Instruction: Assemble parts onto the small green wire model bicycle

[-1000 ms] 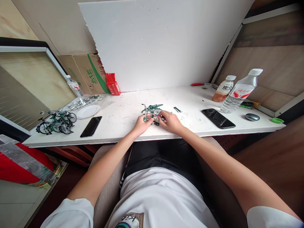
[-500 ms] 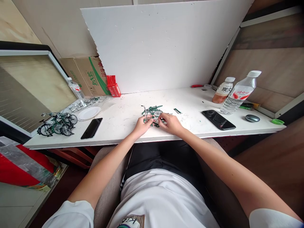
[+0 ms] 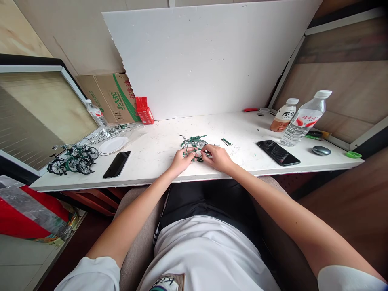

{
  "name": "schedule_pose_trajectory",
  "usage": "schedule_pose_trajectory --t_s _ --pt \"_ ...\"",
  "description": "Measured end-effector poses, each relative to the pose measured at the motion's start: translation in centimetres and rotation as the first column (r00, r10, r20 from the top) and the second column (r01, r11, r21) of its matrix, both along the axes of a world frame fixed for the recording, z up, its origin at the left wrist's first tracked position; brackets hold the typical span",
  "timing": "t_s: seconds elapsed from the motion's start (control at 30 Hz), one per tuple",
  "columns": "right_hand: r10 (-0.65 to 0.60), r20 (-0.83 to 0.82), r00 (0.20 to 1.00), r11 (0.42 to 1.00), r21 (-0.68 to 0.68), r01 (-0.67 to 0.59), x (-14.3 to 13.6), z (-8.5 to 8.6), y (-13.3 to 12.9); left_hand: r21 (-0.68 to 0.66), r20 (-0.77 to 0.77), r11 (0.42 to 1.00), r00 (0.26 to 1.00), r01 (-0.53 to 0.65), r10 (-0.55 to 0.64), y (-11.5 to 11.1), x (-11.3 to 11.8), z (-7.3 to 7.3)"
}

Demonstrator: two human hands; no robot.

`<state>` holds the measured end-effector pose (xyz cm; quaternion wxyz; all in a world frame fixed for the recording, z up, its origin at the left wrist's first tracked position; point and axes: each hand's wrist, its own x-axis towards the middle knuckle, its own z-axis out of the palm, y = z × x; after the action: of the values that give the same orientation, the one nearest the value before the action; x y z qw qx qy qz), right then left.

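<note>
Near the front middle of the white table, my left hand (image 3: 181,160) is closed on the left side of a small green model bicycle (image 3: 198,158). My right hand (image 3: 216,157) pinches at the same model from the right, thumb and forefinger meeting over it. Fingers hide much of it. Just behind stands another green model bicycle (image 3: 194,141) with silver handlebars and a spoked wheel. A short green part (image 3: 226,142) lies to the right of my right hand.
Several finished-looking model bicycles (image 3: 74,158) stand at the left beside a phone (image 3: 117,164) and white plates (image 3: 113,145). On the right are a black phone (image 3: 278,152), a tea bottle (image 3: 285,115), a water bottle (image 3: 306,117) and a mouse (image 3: 321,150). A white board (image 3: 206,60) rises behind.
Both hands stay in nearly the same place on the model bicycle. Only a slight shift of the camera view shows.
</note>
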<state>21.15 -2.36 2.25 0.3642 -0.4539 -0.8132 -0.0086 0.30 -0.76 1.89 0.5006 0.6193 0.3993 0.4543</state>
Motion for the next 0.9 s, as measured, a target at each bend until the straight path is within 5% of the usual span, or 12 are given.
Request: schedule_pose_trajectory --t_s 0.9 --pt "-0.021 0.036 0.999 1.000 -0.007 0.021 0.62 -0.05 -0.03 -0.032 0.045 0.999 0.998 -0.034 0.036 0.02 0.15 0.39"
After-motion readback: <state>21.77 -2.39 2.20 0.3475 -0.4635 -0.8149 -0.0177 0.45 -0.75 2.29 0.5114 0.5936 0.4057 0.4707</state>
